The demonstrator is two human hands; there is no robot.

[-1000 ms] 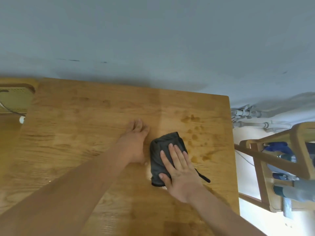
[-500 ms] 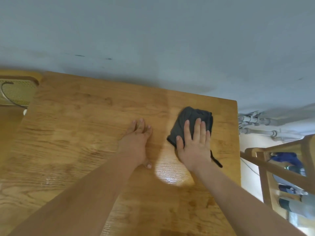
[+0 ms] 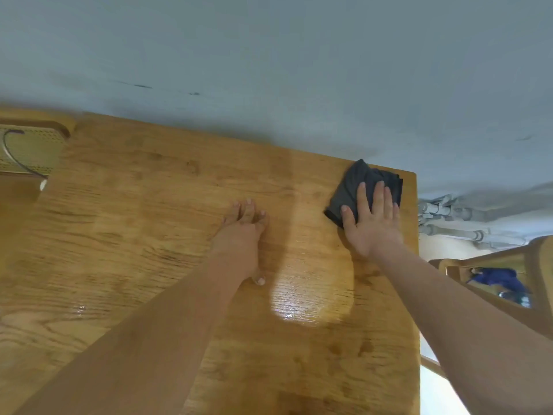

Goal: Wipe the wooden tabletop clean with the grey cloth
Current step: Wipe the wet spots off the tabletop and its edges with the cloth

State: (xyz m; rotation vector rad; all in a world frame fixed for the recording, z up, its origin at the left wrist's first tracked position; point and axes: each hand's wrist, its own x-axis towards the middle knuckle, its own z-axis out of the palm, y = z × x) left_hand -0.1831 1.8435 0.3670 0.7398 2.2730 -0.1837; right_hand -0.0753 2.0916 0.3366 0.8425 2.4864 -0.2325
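Note:
The folded grey cloth [image 3: 351, 184] lies at the far right corner of the wooden tabletop [image 3: 134, 235], close to the wall. My right hand [image 3: 371, 223] presses flat on its near half, fingers straight and spread. My left hand [image 3: 242, 238] rests flat on the bare wood near the middle of the table, to the left of the cloth and apart from it. A glossy damp patch shines on the wood between and below the two hands.
A grey wall [image 3: 269, 55] runs along the table's far edge. White pipes [image 3: 454, 223] and a wooden chair frame [image 3: 508, 283] stand past the right edge. A second wooden piece with a perforated panel and a cable [image 3: 27, 151] sits at the far left.
My right hand has slid the cloth away from me and to the right, from the table's middle to its far right corner. The dark spots there are no longer seen. My left hand stayed put.

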